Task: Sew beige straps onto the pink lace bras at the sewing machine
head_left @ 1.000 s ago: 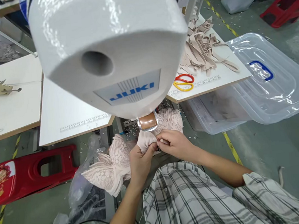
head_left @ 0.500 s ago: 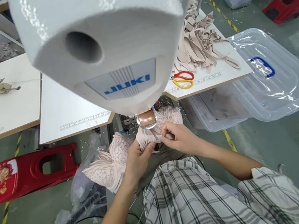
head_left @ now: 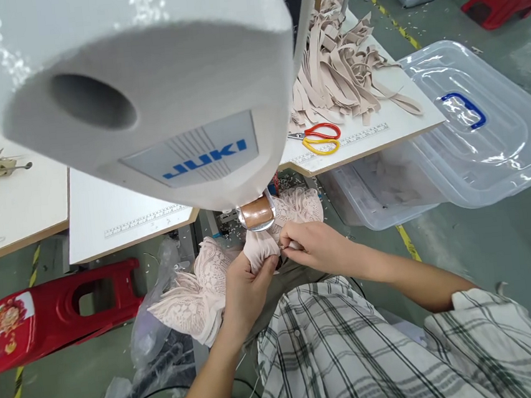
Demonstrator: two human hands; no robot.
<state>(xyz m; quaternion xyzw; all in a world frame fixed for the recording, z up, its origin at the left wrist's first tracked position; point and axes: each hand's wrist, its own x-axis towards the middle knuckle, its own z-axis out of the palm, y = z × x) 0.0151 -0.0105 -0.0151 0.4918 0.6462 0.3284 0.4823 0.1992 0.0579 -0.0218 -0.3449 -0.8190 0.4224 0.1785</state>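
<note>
A pale pink lace garment [head_left: 194, 293] hangs below the white JUKI sewing machine head [head_left: 142, 92]. My left hand [head_left: 243, 285] is closed on a bunched fold of the garment just under the machine's copper-coloured roller [head_left: 256, 213]. My right hand [head_left: 310, 245] pinches the same fabric from the right, fingertips close to the left hand's. The sewing point itself is hidden by the machine head and my fingers.
Red and yellow scissors [head_left: 318, 139] and a heap of beige strips [head_left: 333, 73] lie on the white table [head_left: 381, 128]. A clear plastic bin [head_left: 377, 191] and its lid [head_left: 474, 122] sit at right. A red stool [head_left: 46, 311] lies at left, plastic bags [head_left: 152, 341] beside it.
The view has shifted so the machine head fills more of the left. Both hands stay on the fabric; my right fingers have drawn back in toward the left hand.
</note>
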